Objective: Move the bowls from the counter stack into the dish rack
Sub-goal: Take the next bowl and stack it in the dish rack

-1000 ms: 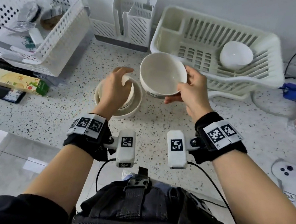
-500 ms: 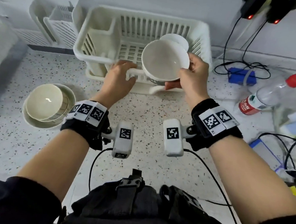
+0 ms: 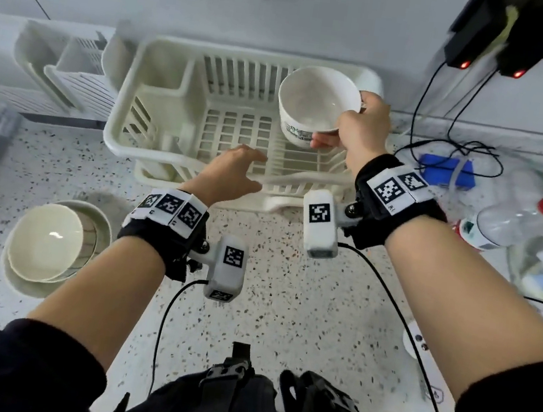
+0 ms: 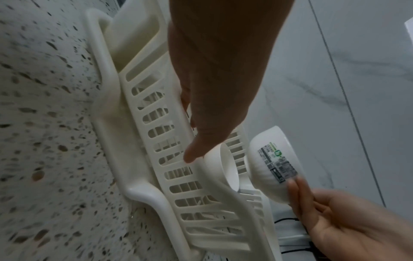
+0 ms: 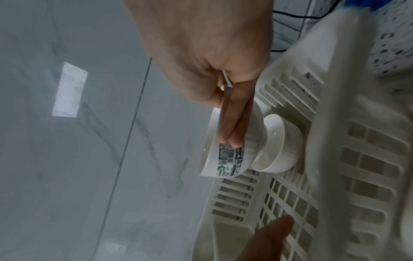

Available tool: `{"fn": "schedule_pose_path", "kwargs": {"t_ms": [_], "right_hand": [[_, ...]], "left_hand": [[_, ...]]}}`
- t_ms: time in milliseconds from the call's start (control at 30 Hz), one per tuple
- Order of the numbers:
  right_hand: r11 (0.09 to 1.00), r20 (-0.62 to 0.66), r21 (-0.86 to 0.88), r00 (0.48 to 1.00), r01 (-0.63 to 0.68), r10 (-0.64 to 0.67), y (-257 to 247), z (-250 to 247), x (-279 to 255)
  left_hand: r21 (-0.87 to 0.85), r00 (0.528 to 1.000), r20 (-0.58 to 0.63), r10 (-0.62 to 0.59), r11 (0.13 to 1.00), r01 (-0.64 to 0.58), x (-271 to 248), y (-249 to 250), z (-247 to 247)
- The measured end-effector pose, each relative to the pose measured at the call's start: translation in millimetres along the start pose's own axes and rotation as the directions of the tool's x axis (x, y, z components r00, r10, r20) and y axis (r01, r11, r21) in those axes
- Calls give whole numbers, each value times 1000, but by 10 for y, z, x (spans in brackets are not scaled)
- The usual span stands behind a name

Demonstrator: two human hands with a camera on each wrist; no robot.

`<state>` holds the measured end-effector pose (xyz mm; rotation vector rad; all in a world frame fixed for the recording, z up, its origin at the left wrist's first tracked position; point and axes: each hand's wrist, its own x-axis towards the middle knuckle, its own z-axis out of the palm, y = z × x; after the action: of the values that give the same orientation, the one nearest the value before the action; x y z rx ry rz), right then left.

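My right hand (image 3: 359,127) pinches the labelled white ceramic bowl (image 3: 314,104) by its rim, tilted, directly above the smaller white bowl (image 5: 277,153) in the cream slatted plastic dish rack (image 3: 153,152); left hand (image 3: 233,173) spread on the rack's front edge.

The speckled counter (image 3: 286,294) carries the dish rack (image 3: 153,152), stacked bowls (image 3: 47,245) and a bottle (image 3: 516,221).

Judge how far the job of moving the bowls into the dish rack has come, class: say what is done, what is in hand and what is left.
Done: one small white bowl already sits in the dish rack. In hand: the right hand grips a labelled bowl above the rack, not yet set down; the left hand rests open on the rack's front rim. Left: the stack on the counter, at least two nested bowls.
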<state>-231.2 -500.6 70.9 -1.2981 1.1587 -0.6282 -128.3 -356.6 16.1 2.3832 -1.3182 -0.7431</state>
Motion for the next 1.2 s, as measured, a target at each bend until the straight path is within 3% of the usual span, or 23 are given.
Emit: {"fn": "schedule_pose_path", "kwargs": {"t_ms": [300,500,1000,1200], "right_hand": [[988,-35,-138,997,-70,66,74,232,472],[977,-52,-188,994,-100,92,121,267,608],[973,-17,-195,992,-122,121,296,320,831],[969,-2,-159,982,-188,191,412,343,955]], "left_hand": [[31,975,215,-51,998,45,350,-132,62],[98,956,283,-82,994,56,461,-197,90],[70,952,300,-62,997,43,498,-238,118],[60,950,306,-59,997,43,510,-250,131]]}}
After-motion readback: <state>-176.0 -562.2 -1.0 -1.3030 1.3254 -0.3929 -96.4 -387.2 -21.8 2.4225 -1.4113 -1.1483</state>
